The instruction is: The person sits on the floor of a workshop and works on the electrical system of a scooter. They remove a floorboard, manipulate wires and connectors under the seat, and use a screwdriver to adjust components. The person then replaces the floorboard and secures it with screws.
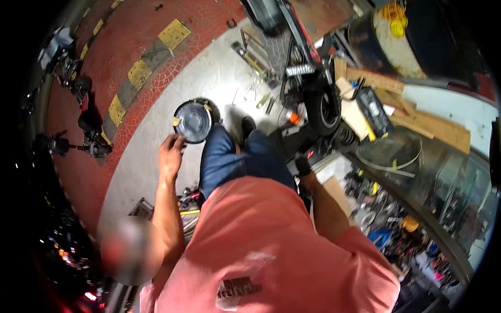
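Observation:
My left hand (171, 149) hangs over the pale floor with its fingers loosely bent and nothing visible in them. Just beyond it is a round dark basin (193, 123) with yellowish patches at its rim. Whether the fingertips touch that rim, I cannot tell. My right hand (309, 180) is in shadow by my right thigh, closed at a dark thing (302, 165) whose kind does not show. Ahead and to the right stands a dark two-wheeler with red trim, its black wheel (322, 112) beyond my right hand.
Hand tools (264, 101) lie on the floor ahead. An orange item (293, 118) is beside the wheel. To the right are wooden boards (438, 128) and a glass-sided case (417, 151) over many jumbled parts. A yellow-black kerb (140, 74) crosses the far left; other two-wheelers (90, 120) stand beyond.

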A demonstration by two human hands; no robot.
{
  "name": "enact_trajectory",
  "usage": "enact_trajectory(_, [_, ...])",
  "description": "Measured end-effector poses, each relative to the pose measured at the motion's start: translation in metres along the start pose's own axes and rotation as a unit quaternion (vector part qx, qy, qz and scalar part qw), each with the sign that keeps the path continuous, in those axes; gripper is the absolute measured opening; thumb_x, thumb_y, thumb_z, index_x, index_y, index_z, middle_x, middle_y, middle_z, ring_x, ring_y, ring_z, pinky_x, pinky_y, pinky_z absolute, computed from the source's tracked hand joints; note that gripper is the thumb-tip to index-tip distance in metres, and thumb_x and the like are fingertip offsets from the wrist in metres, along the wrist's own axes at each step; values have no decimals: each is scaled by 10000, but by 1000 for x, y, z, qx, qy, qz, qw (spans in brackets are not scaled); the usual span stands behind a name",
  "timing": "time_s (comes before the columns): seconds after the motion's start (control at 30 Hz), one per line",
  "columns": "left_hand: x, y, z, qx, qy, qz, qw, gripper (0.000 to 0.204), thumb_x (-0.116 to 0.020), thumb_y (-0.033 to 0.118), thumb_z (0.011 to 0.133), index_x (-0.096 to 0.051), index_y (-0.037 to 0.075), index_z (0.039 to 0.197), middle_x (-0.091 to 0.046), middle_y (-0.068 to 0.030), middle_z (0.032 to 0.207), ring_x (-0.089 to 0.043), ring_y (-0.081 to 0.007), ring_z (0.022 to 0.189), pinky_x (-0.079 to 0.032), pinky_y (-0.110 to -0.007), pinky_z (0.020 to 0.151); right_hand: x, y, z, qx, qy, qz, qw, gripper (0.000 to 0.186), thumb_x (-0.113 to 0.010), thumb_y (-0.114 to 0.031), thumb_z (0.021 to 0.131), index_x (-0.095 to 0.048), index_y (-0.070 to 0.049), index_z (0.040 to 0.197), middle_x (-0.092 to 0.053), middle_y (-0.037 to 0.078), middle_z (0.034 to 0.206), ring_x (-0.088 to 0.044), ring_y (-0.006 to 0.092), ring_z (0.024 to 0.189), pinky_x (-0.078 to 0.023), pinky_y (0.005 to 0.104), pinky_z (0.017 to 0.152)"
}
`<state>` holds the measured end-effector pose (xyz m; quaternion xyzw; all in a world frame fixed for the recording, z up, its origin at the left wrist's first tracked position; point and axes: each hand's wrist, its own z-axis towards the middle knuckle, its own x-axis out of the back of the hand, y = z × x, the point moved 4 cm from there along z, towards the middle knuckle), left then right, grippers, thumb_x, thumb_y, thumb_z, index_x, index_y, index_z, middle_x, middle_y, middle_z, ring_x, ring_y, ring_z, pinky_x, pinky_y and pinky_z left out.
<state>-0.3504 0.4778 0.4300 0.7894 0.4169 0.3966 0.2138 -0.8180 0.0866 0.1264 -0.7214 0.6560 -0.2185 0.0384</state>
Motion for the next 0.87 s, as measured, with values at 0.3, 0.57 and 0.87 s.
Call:
enact_trajectory(0.3, [-157,144,144,-256,-292,322,863,331,-655,261,935,-709,50,1184,-729,-182,1138,-695,-364,1056,-536,-423,943,17,-211,-16,148,207,172,951,416,-855,-245,796,-712,-16,1113,-763,153,990,-733,297,897,-556,410,816])
enact_trajectory(0.57, [-315,71,350,-379,-408,583,591,320,-616,333,928,-680,71,1099,-717,-190,1063,-671,-385,1045,-533,-514,891,-10,-344,126,159,250,56,953,579,-713,-163,809,-585,14,1346,-698,295,1097,-674,478,994,-551,504,857])
enact_trajectory(0.87, [-484,-134,560,-466,-391,706,363,442,-502,318,949,-667,12,1221,-687,-265,1224,-652,-443,1143,-515,-523,1010,-125,-383,294,268,277,188,903,623,-763,-119,743,-612,-45,1343,-639,265,1312,-636,444,1173,-503,447,1025])
